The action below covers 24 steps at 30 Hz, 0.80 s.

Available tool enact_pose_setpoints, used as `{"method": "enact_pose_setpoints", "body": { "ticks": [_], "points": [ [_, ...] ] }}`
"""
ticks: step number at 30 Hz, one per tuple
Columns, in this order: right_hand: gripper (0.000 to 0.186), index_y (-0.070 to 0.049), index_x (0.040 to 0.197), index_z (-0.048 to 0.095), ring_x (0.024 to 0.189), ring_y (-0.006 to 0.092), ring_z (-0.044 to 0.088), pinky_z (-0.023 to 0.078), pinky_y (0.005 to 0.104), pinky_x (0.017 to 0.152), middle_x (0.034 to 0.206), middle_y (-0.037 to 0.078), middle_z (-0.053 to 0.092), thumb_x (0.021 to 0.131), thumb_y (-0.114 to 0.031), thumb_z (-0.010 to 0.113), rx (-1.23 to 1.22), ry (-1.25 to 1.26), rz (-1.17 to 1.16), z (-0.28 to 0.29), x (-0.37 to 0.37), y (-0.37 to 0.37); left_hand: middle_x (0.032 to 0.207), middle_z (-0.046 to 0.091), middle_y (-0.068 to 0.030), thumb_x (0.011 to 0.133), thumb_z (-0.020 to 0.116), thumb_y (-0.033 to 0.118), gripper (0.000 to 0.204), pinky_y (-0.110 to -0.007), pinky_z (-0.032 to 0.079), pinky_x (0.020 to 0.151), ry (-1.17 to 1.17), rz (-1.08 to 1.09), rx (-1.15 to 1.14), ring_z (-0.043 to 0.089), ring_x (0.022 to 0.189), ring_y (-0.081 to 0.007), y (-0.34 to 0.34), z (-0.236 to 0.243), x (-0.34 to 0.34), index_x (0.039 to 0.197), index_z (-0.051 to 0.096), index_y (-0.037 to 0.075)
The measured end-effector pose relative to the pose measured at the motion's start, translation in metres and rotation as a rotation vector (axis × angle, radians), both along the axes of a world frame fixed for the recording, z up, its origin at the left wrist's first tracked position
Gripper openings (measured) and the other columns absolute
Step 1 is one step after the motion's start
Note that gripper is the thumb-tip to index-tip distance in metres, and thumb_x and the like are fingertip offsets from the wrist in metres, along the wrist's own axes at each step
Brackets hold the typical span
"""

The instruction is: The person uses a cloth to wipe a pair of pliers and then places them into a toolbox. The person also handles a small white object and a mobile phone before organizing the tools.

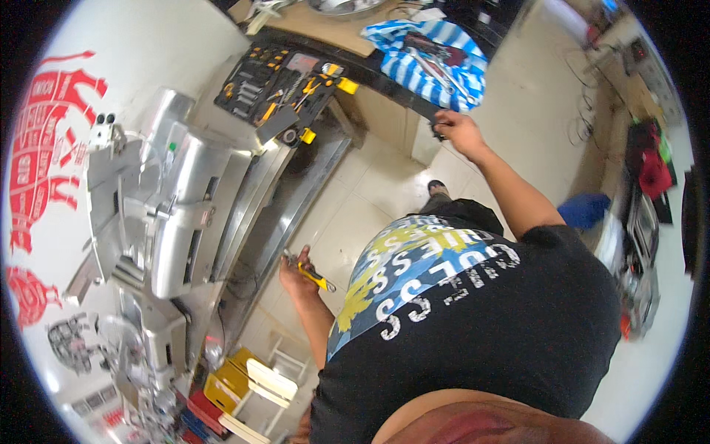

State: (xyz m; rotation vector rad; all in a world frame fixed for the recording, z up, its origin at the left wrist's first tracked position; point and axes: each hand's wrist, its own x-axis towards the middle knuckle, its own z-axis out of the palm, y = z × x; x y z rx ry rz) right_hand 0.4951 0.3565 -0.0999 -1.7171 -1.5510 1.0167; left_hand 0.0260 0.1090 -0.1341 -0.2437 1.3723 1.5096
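My left hand (297, 278) is closed around a tool with a yellow-and-black handle (319, 280); a bit of metal shows at its other end, and its exact kind is unclear. It is held over the floor beside a steel table. Farther off to the right, my right hand (461, 135) has its fingers bent around a small black object (438, 130), too dark to name. That hand is by the counter's corner, just below a blue-and-white striped plastic bag (381, 35). On the bag lie a metal wrench (444, 74) and dark red pieces.
An open black tool case (231, 95) with wrenches and yellow-handled tools lies at the far left. Silver slicing machines (194, 214) stand along the left on a steel table (314, 181). Yellow crates (225, 388) and a cream stool (271, 382) are at the lower left.
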Motion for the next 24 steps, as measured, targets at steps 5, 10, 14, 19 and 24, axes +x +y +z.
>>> {"method": "enact_pose_setpoints", "body": {
  "ticks": [5,10,14,19,24],
  "points": [
    [0.034,-0.003,0.118,0.067,0.09,0.0182,0.067,0.052,0.0313,0.082,0.099,0.011,0.072,0.086,-0.012,0.071,0.037,0.095,0.028,-0.008,0.078,0.043,0.104,0.069,-0.0203,0.106,0.042,0.03,0.024,-0.027,0.047,0.052,0.08,-0.092,-0.025,0.057,0.064,-0.0159,0.045,-0.009,0.066,0.116,0.048,0.009],
    [0.032,0.001,0.118,0.064,0.087,0.0152,0.065,0.052,0.029,0.08,0.099,0.008,0.07,0.088,-0.009,0.07,0.006,0.133,0.063,-0.003,0.154,0.077,0.103,0.07,-0.0137,0.106,0.042,0.025,0.025,-0.03,0.047,0.054,0.261,-0.036,-0.13,0.057,0.069,-0.015,0.093,-0.006,0.155,0.121,0.049,0.006],
    [0.029,0.001,0.118,0.064,0.091,0.0147,0.063,0.051,0.0287,0.083,0.102,0.007,0.069,0.09,-0.005,0.068,-0.081,0.299,-0.044,0.005,0.201,0.093,0.102,0.069,-0.019,0.106,0.041,0.029,0.031,-0.029,0.047,0.052,0.186,-0.074,-0.15,0.058,0.066,-0.0163,0.121,0.001,0.195,0.125,0.047,0.005],
    [0.031,0.001,0.12,0.064,0.094,0.0145,0.062,0.051,0.0297,0.085,0.105,0.006,0.068,0.09,-0.006,0.068,-0.064,0.449,-0.155,-0.002,0.241,0.112,0.099,0.067,-0.0255,0.107,0.036,0.038,0.036,-0.024,0.046,0.047,0.051,-0.165,-0.121,0.057,0.061,-0.0162,0.153,0.025,0.223,0.12,0.046,0.005],
    [0.034,0.002,0.123,0.063,0.091,0.0145,0.062,0.051,0.0303,0.083,0.104,0.005,0.066,0.09,-0.007,0.067,-0.055,0.672,-0.278,-0.003,0.254,0.121,0.098,0.067,-0.0157,0.106,0.043,0.03,0.027,-0.029,0.043,0.049,0.157,-0.183,-0.203,0.052,0.062,-0.0158,0.165,0.018,0.227,0.118,0.05,0.006]
  ]
}}
